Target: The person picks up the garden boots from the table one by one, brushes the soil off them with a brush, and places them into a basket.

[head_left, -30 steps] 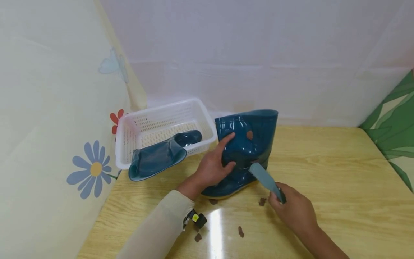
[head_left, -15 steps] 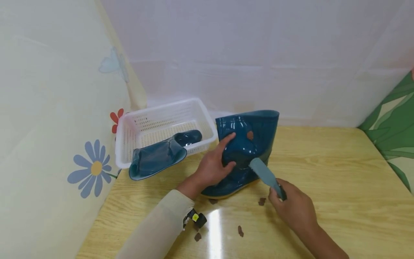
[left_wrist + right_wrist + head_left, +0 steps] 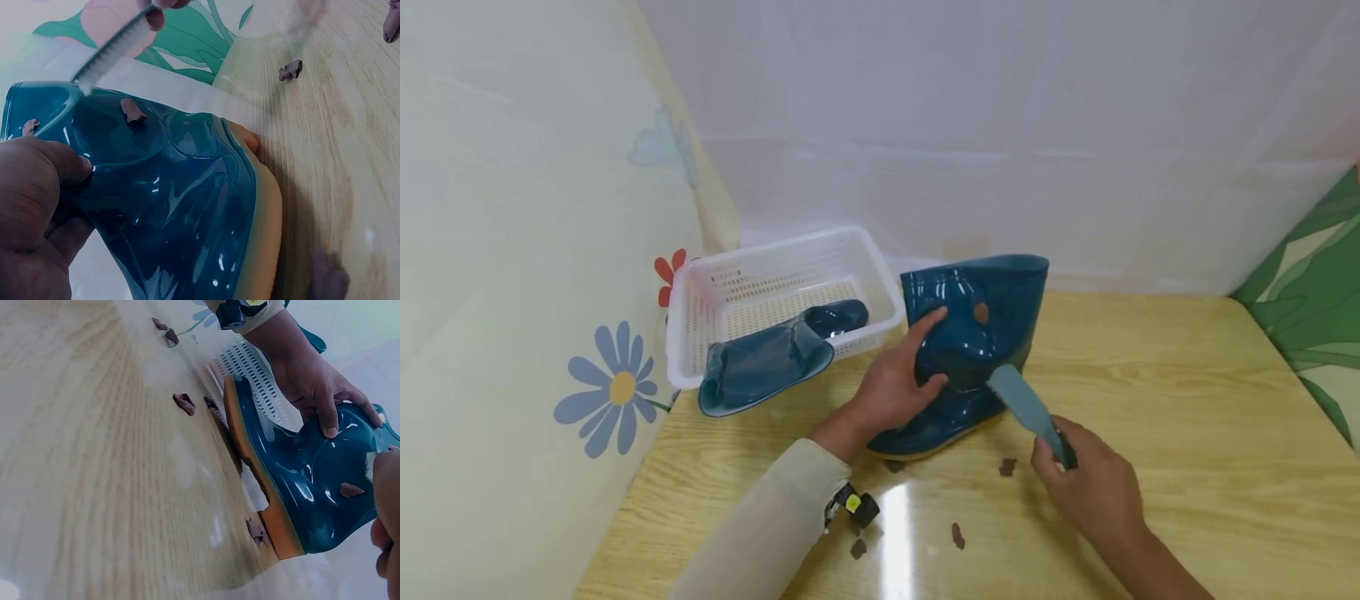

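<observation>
A glossy dark teal rubber boot (image 3: 955, 358) with an orange-tan sole stands upright on the table, toe toward the near left. My left hand (image 3: 891, 387) grips it at the front of the shaft and ankle, thumb and fingers on either side. Brown mud-like patches (image 3: 132, 110) stick to its side. In my right hand (image 3: 1093, 479) is a teal-backed brush (image 3: 1022, 404); its pale bristles (image 3: 97, 69) show in the left wrist view. The brush head is close to the boot's ankle; whether the bristles touch it I cannot tell.
At the back left stands a white perforated basket (image 3: 775, 250). A second teal boot (image 3: 767, 358) lies across its front rim. Several brown scraps (image 3: 958, 535) are scattered on the wooden table (image 3: 1187, 400). White sheeting (image 3: 962, 150) rises behind the table.
The brush and my right hand first shift slightly up, then a little to the right. My left hand and the boot stay nearly in place.
</observation>
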A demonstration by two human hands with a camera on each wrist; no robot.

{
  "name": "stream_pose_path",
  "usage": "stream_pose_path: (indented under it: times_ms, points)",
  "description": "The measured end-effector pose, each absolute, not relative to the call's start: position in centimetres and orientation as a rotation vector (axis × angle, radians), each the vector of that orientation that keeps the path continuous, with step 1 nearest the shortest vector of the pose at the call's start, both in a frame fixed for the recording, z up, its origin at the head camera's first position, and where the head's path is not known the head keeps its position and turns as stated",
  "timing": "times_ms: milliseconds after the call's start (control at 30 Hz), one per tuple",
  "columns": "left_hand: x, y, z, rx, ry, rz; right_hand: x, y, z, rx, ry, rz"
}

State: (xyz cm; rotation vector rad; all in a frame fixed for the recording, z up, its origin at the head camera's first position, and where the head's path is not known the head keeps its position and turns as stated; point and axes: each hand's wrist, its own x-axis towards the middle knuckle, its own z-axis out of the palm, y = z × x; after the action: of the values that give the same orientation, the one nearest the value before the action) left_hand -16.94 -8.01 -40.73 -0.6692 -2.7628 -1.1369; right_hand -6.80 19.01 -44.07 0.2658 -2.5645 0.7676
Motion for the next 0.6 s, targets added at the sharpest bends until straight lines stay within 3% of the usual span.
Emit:
stream_pose_path:
  times_ms: [200, 600]
  points:
    - [-16.9, -8.0, -40.8, -0.672, -2.769, -1.141, -6.8, 19.1, -44.4, 0.152, -2.719, 0.754]
    - [-16.9, -8.0, -40.8, -0.671, -2.765, -1.146, -6.3, 19.1, -43.9, 0.19, -2.608, 0.724]
